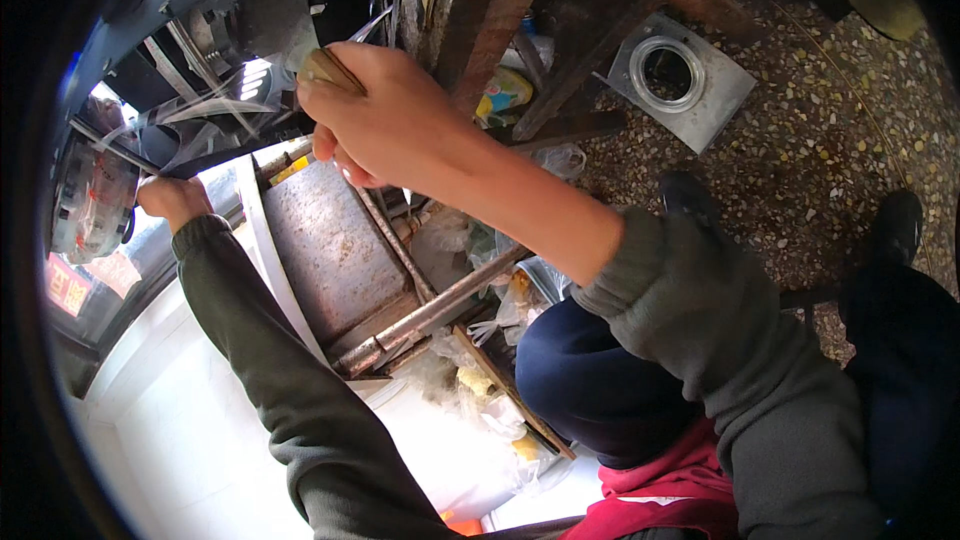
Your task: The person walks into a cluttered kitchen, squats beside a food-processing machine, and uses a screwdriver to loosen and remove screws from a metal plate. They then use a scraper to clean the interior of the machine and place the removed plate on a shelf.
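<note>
My right hand (385,110) is closed round a flat, tan, wood-like handle (332,70). A grey, blade-like sheet (285,25) shows just beyond it, so it looks like a scraper, though the join is hidden. This hand is raised in front of a dark metal machine frame (215,50) with straps, bolts and clear plastic parts. Farther left, my left hand (175,198) is at the frame's lower edge, beside a thin dark rod (115,148). Its fingers are mostly hidden behind the frame, so its grip does not show. A clear, round plastic container (100,205) is next to it.
Below my hands lies a stained metal panel (335,240) with a rusty bar (430,310). Plastic bags and scraps (510,305) lie beside my knee. A wooden stand (490,30) rises at the top. A square metal plate with a round ring (690,85) lies on the speckled floor (800,140).
</note>
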The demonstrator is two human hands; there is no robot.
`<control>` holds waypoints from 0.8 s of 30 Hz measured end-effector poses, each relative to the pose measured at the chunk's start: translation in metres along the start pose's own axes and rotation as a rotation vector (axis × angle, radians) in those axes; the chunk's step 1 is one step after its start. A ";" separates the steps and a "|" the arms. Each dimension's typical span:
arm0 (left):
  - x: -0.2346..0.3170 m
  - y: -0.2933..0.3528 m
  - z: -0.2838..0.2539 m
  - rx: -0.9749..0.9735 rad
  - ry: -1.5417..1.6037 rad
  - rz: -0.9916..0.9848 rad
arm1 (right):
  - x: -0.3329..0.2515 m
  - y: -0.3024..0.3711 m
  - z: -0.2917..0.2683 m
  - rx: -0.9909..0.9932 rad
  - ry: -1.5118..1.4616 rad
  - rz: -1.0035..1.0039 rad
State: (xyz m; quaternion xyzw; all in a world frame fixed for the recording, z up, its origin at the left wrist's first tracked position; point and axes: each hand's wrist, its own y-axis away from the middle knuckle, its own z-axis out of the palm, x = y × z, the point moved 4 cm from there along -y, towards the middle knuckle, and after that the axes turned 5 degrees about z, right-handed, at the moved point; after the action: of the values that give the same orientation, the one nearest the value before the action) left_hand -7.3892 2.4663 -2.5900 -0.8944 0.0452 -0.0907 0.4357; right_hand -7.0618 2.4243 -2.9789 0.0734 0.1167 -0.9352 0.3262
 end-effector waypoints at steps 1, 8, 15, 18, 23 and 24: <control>0.005 -0.004 0.001 -0.167 -0.414 0.191 | 0.003 0.007 0.000 -0.018 -0.043 -0.009; -0.030 -0.024 -0.010 -0.225 -0.154 0.154 | 0.025 0.084 0.008 0.332 0.292 -0.221; 0.001 -0.001 0.008 -0.091 -0.057 -0.007 | 0.033 0.137 -0.005 0.298 0.543 -0.235; 0.005 0.000 0.009 -0.103 -0.099 0.034 | 0.034 0.148 -0.007 0.177 0.783 -0.199; -0.013 -0.017 0.003 -0.033 0.086 -0.018 | 0.047 0.148 -0.008 0.013 1.040 -0.028; -0.019 -0.022 0.000 0.045 0.175 -0.089 | 0.050 0.148 -0.009 -0.002 1.079 0.002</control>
State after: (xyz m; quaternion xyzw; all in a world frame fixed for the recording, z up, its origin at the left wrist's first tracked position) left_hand -7.4083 2.4829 -2.5750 -0.8742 0.0413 -0.1886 0.4455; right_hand -7.0075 2.2849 -3.0238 0.5433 0.2687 -0.7641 0.2208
